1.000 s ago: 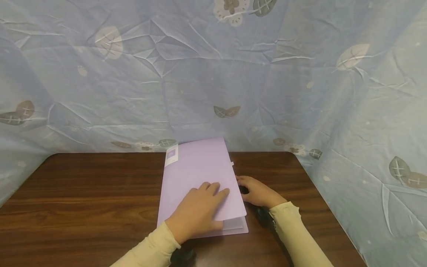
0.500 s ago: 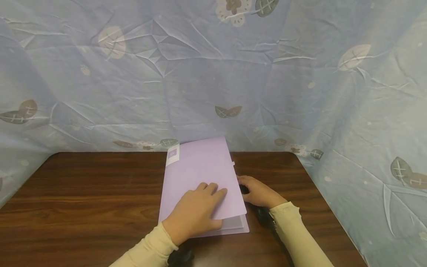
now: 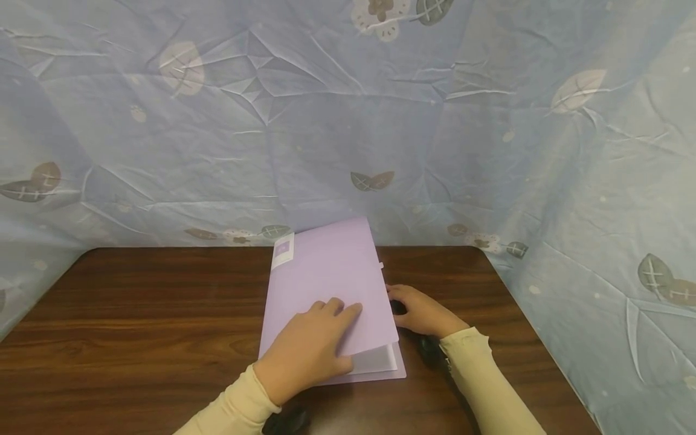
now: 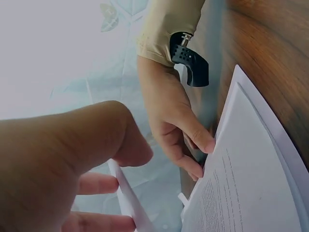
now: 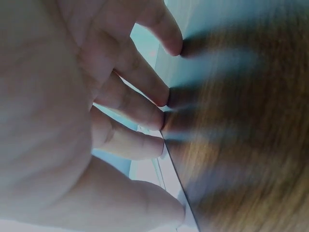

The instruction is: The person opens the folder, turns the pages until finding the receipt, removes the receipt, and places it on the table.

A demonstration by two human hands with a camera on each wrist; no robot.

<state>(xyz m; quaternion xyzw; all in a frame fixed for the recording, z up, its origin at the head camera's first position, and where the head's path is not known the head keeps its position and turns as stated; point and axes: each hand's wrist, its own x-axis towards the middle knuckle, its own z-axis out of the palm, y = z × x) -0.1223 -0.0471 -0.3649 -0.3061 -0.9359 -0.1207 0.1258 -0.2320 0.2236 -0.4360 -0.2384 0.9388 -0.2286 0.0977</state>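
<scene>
A light purple folder (image 3: 326, 272) lies on the table with its front cover lifted along the right side, showing white pages. My left hand (image 3: 301, 353) holds that cover near its lower edge, fingers spread on the outside and thumb under it. Printed text shows on the top page (image 4: 246, 164) in the left wrist view, where the cover (image 4: 128, 195) appears edge-on by the fingers. Beside the folder's right edge is my right hand (image 3: 421, 311). Its fingertips (image 5: 157, 118) rest on the tabletop, and its thumb (image 5: 164, 208) touches the folder's edge.
The folder stands on a dark wood-grain table (image 3: 136, 314). A pale blue patterned cloth (image 3: 326, 121) hangs behind it and along the right side. Black camera mounts (image 4: 190, 60) sit at the wrists, next to cream sleeves (image 3: 484, 374).
My left hand has shifted a little to the left, drawing the cover with it, so more of the white pages shows at the lower edge. The right hand stays in place.
</scene>
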